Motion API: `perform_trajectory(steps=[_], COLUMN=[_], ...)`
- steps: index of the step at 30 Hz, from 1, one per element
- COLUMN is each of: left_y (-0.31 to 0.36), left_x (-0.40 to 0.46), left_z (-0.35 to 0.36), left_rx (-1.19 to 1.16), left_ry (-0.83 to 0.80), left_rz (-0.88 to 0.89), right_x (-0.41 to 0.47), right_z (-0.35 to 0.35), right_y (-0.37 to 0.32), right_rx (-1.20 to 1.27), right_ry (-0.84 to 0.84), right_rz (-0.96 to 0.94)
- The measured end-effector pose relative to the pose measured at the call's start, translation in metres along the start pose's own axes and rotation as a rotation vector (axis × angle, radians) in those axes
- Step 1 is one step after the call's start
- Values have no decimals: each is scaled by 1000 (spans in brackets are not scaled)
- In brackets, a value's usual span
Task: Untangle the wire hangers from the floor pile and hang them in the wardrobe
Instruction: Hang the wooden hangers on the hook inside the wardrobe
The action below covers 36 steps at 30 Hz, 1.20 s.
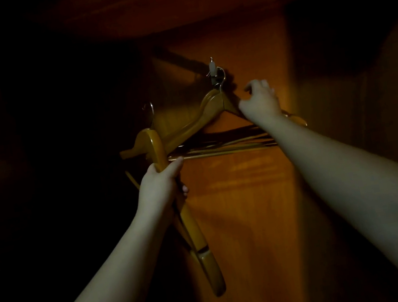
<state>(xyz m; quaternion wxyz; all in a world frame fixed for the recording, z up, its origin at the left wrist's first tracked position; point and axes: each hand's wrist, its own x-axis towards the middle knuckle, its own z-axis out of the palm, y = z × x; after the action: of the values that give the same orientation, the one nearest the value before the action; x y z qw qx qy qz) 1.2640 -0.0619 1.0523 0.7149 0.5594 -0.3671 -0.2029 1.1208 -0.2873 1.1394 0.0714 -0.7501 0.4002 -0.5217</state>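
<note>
- The left side is very dark, and nothing can be made out there.
- The left hand (160,183) is gripping a wooden hanger (202,253) with its fingers curled round it. This hanger is pointing down, with its far end hanging low below the hand.
- Behind it, a bunch of hangers (218,145) is hanging in the wardrobe, their bottom bars lying close together in a row.
- The front hanger (202,113) of the bunch is hanging by its metal hook (222,78) from a small peg (212,68) on the brown wardrobe wall (252,194).
- The right hand (261,103) is reaching up to the right arm of the front hanger. Its fingers are bent there, but I cannot tell if it is holding on or only touching.
</note>
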Motion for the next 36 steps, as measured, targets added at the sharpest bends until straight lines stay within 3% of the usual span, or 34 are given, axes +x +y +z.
perform_trajectory(steps=[2, 7, 10, 19, 25, 29, 33, 36], left_y=[-3, -16, -24, -45, -54, -56, -51, -42], left_x=[-4, -12, -15, -31, -39, -44, -45, -47], left_z=[2, 10, 18, 40, 63, 79, 89, 88], left_rx=[-9, -9, 0, 54, 52, 23, 204, 340], left_ry=[-5, -15, -16, -4, -23, -68, -176, -253], left_rz=[-11, -22, -41, -62, -67, -52, -61, 26], right_x=[-23, -113, -163, -226, -237, -248, -246, -232], right_z=[-3, 0, 6, -12, -17, -16, -26, -38], right_y=[-7, -18, -12, 12, 21, 28, 43, 61], right_rx=[153, 395, 485, 337, 203, 134, 134, 153], right_ry=[-2, -413, -529, -844, -844, -716, -539, -517], right_rz=[17, 20, 53, 73, 77, 65, 58, 116])
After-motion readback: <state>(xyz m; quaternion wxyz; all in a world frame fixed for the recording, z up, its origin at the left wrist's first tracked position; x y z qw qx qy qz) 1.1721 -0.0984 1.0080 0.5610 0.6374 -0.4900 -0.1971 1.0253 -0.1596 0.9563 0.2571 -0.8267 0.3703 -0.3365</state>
